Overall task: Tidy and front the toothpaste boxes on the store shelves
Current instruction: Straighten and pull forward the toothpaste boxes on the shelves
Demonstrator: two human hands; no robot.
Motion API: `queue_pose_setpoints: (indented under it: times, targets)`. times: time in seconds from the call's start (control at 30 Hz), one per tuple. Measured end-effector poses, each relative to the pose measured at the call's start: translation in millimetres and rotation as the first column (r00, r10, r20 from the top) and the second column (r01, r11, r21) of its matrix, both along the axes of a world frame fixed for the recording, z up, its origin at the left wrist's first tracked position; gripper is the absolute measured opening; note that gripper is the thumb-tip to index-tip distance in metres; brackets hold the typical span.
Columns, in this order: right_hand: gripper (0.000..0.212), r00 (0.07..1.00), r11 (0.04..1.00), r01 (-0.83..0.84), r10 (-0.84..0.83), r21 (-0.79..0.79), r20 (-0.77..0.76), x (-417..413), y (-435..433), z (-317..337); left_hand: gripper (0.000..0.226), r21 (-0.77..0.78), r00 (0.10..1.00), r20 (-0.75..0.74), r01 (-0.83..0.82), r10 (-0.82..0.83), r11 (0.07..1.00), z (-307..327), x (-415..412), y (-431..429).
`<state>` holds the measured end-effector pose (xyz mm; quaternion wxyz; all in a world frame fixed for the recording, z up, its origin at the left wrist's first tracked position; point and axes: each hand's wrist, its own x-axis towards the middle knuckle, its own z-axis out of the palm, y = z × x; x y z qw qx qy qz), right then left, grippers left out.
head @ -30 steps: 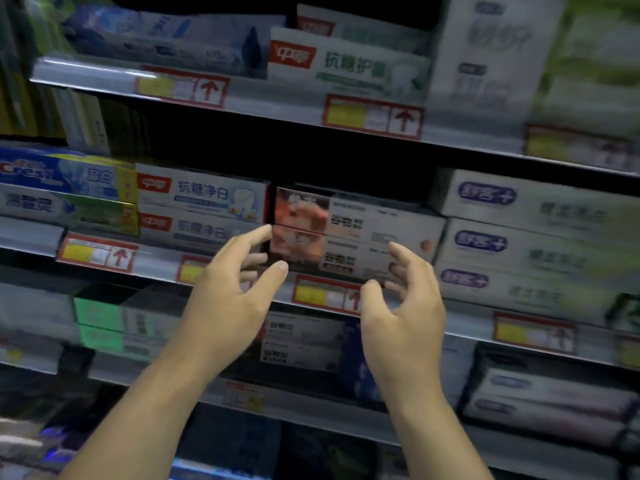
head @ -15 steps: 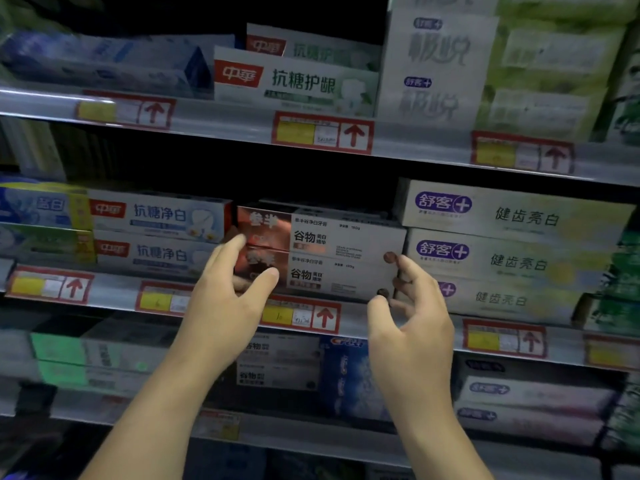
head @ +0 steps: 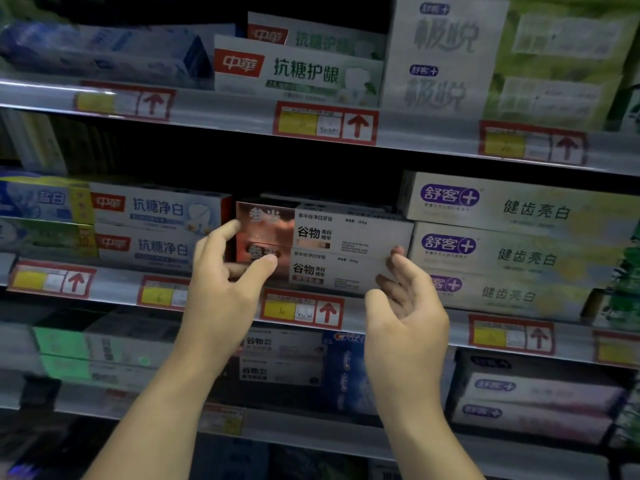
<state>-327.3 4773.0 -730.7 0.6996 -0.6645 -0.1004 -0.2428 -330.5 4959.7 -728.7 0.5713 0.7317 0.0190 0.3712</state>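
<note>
Two stacked copper boxes sit on the middle shelf; the left hand has its grip closed on the lower box's left end, thumb on the front, while the right hand stays open, fingertips touching the stack's right end. Left of the stack lie red-logo boxes, right of it purple-logo boxes. A red price tag hangs on the shelf edge just below the stack, in a dim store aisle.

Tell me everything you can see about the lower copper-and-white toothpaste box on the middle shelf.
The lower copper-and-white box is a long carton, seemingly cardboard, with a shiny copper panel at its left end and a pale face printed with dark characters. It lies flat, lengthwise along the shelf front, under an identical box. The left hand has its thumb on the copper end; the right hand's fingertips touch its right end.
</note>
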Motion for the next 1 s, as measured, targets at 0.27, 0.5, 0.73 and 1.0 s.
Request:
queue_pose_setpoints:
  times: [0.27, 0.5, 0.73, 1.0]
  targets:
    - [0.051, 1.000, 0.997, 0.007, -0.007, -0.075, 0.011, 4, 3, -6, 0.051, -0.034, 0.993, 0.116, -0.033, 0.037, 0.999, -7, -5, -2]
    - [0.047, 0.999, 0.994, 0.007, -0.002, -0.113, 0.052, 8, 4, -9, 0.033, -0.114, 0.967, 0.180, -0.163, 0.182, 0.980, -2, -7, 12]
    - [0.046, 0.985, 0.942, 0.088, -0.034, -0.324, 0.167, 10, 10, -5, 0.029, 0.001, 0.991, 0.091, -0.098, 0.098, 0.995, 5, -9, 26]
    - [0.076, 0.959, 0.587, 0.240, -0.022, -0.774, 0.281, 19, 11, 27, 0.058, 0.050, 0.999, 0.001, -0.035, 0.035, 0.998, -1, -10, 9]
